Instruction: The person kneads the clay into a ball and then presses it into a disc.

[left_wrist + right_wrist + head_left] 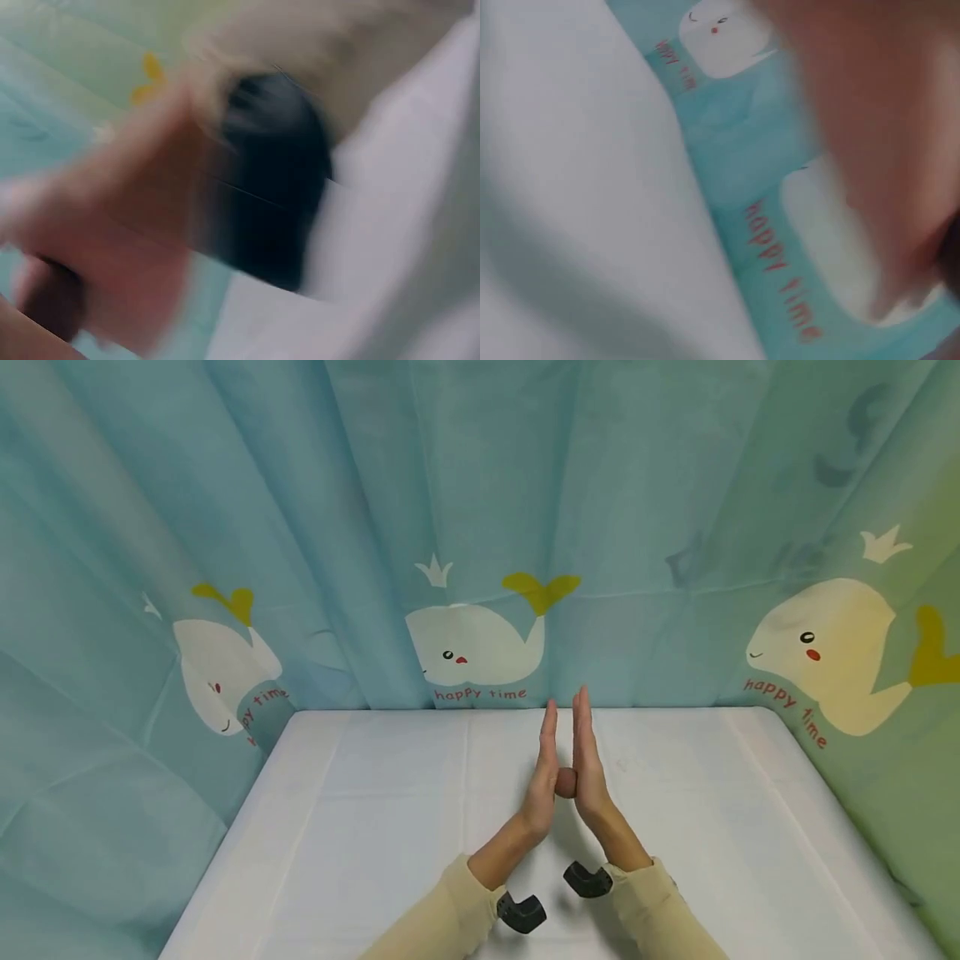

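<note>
A small brown ball (566, 782) sits between my two palms above the white table. My left hand (542, 785) is flat, its fingers straight and pointing away from me, with its palm against the ball's left side. From the other side my right hand (591, 777) presses on the ball, also with straight fingers. The fingertips of the two hands stand slightly apart. In the left wrist view the ball (52, 300) looks dark and blurred beside a palm. The right wrist view shows a blurred hand, with a dark edge at the far right.
The white-covered table (375, 827) spreads around both hands. Behind it and at its sides hangs a blue-green curtain (637, 527) printed with whales. Each wrist carries a black camera mount, one on the left wrist (521, 913) and one on the right (588, 880), close together.
</note>
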Demonstrator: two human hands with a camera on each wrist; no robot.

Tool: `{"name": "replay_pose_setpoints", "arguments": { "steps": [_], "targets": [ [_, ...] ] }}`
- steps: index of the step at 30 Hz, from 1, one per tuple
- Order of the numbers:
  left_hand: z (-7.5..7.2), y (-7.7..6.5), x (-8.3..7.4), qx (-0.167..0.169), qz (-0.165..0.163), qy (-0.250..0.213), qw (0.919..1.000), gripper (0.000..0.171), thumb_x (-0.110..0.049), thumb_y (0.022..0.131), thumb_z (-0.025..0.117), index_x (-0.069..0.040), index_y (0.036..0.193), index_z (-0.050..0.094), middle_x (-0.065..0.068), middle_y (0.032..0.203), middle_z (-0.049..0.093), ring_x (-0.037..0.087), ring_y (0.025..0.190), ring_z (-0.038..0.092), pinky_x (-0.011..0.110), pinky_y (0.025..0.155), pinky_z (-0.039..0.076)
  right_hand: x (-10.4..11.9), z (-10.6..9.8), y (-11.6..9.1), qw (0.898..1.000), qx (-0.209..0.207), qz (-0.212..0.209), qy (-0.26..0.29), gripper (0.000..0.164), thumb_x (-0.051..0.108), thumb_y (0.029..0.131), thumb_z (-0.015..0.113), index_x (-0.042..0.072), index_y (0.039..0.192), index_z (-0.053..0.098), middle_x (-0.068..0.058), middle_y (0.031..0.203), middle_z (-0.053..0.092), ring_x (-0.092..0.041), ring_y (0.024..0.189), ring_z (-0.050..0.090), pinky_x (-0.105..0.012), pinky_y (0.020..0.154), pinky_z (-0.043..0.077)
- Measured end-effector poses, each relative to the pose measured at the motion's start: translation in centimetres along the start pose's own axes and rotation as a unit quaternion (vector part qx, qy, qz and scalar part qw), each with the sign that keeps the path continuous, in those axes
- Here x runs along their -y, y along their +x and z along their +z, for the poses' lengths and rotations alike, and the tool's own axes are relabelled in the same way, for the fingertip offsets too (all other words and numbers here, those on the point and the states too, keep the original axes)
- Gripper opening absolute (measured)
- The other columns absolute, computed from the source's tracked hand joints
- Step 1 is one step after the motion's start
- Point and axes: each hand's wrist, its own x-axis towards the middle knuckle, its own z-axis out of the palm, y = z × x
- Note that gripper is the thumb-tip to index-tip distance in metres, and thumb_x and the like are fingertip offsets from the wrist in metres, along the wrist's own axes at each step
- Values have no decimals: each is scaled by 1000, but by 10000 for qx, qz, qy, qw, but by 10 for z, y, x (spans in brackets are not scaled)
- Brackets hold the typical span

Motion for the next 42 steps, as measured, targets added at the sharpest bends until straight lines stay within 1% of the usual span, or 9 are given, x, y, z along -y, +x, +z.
{"name": "replay_pose_setpoints", "arguments": {
  "steps": [4,7,13,17,22,27,30,35,42],
  "targets": [
    [-8,8,-7,-198,54,-120,9997,73,-58,108,7,-15,166,-6,-1,172,-8,18,157,-11,54,123,-7,-13,7,-13,9997,203,118,2,54,39,113,3,31,165,-9,3,172,-7,-20,157,-9,-60,120,-8],
    [-13,13,-2,-314,-86,4,9995,67,-52,110,4,-17,166,-7,-2,172,-10,17,157,-12,54,123,-7,-7,16,-23,9993,328,-59,-153,55,37,113,5,30,165,-11,1,172,-8,-23,157,-9,-62,119,-8],
    [-3,1,6,-169,-539,-203,9982,64,-49,110,2,-20,166,-8,-1,172,-13,18,156,-14,55,123,-7,8,7,-9,9963,31,-448,-728,56,42,112,6,31,165,-7,7,171,-12,-16,155,-16,-57,120,-10],
    [2,0,-4,-65,-499,-525,9974,70,-57,109,5,-19,165,-9,0,172,-14,18,156,-15,55,122,-8,-7,-4,-1,9958,-175,-471,-762,55,34,112,2,28,166,-6,6,171,-13,-16,155,-20,-58,119,-16],
    [-10,10,-5,-433,-398,-349,9977,69,-53,110,7,-15,166,-6,0,172,-10,18,156,-13,53,123,-8,-13,12,-21,9971,137,-362,-658,55,30,113,5,22,166,-5,-1,172,-12,-23,155,-16,-62,118,-11],
    [-14,8,10,-323,-885,-231,9953,63,-46,111,4,-16,166,-6,2,172,-10,21,157,-12,55,123,-9,5,23,-23,9931,8,-654,-970,57,36,112,11,22,167,1,-3,173,-6,-26,157,-14,-58,120,-12],
    [-5,0,10,-141,-1127,-508,9922,65,-51,110,4,-20,166,-7,2,172,-10,23,157,-10,55,123,-7,7,12,-10,9913,-252,-608,-1139,57,38,112,10,26,167,2,3,172,-4,-22,157,-14,-55,121,-12],
    [1,-1,-6,-173,-961,-834,9917,65,-53,110,6,-22,166,-5,-2,172,-10,22,158,-6,49,124,-5,-14,-4,-6,9962,-219,-448,-719,54,30,113,5,25,166,-2,3,172,-9,-17,156,-13,-50,122,-8],
    [-15,11,2,-391,-431,-126,9982,63,-43,112,7,-13,166,-5,4,173,-8,22,158,-8,52,124,-4,3,26,-30,9977,109,-336,-582,54,32,113,8,25,167,2,4,173,-2,-21,157,-8,-57,121,-5]
  ]
}}
